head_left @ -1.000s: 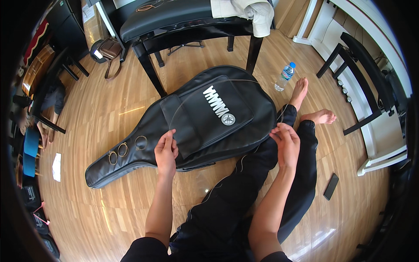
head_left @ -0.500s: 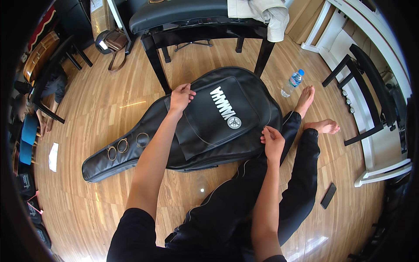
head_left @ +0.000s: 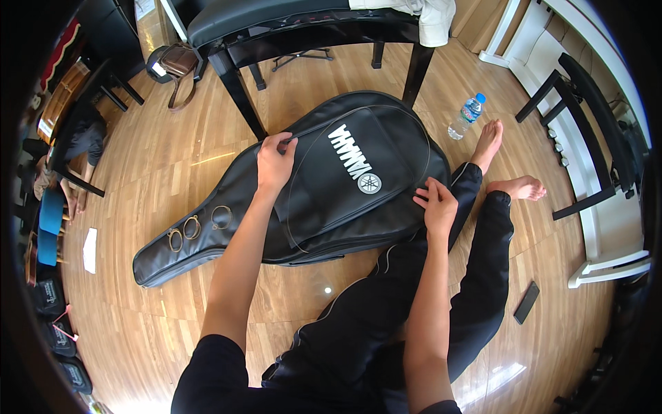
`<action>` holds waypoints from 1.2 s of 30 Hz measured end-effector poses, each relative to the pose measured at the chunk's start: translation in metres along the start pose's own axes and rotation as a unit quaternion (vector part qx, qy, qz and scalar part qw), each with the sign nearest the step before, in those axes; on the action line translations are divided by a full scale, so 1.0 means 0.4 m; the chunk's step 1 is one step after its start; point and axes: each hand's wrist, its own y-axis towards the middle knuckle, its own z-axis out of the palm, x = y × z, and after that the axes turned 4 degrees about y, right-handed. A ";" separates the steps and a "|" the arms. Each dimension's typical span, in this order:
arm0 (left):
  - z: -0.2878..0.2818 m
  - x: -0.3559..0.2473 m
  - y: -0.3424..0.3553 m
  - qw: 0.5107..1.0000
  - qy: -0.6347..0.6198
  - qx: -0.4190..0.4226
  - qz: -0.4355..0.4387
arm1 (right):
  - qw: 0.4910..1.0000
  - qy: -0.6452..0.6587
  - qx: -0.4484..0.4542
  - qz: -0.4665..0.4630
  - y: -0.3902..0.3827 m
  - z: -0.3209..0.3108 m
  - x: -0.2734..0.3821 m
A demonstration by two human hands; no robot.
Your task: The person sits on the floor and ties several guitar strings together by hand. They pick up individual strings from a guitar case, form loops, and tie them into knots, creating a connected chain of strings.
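Observation:
A black guitar gig bag (head_left: 386,148) with a large front pocket lies flat on the floor before me, its neck pointing lower left. A thin guitar string (head_left: 429,148) bows in a wide loop over the bag's body, one stretch trailing toward the near edge. At the far left edge of the pocket, my left hand (head_left: 277,162) is closed in a pinch; the string between its fingertips is hardly visible. My right hand (head_left: 438,207) pinches the string lightly over the bag's right side. Three coiled guitar strings (head_left: 192,227) rest on the bag's neck.
A black padded bench (head_left: 303,45) with a light cloth (head_left: 434,21) stands beyond the bag. A water bottle (head_left: 465,117) is near my feet, a phone (head_left: 527,302) at right. White paper (head_left: 89,250) lies left. Another person (head_left: 86,141) sits far left.
My left hand has turned and its fingers have curled further. My right hand has moved slightly up, its fingers a little looser. The string now bows higher across the bag.

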 end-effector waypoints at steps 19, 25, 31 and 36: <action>-0.584 0.233 -0.318 0.966 0.176 -0.147 -0.122 | 0.989 0.013 -0.112 -0.093 -0.148 0.013 0.070; -0.559 0.251 -0.321 0.975 0.144 -0.124 -0.115 | 0.990 0.019 -0.120 -0.076 -0.140 0.003 0.067; -0.476 0.208 -0.312 0.987 0.148 -0.047 -0.046 | 0.993 0.009 -0.085 -0.077 -0.145 0.004 0.061; -0.453 0.198 -0.303 0.973 0.215 -0.069 -0.051 | 0.994 0.004 -0.075 -0.077 -0.145 0.001 0.064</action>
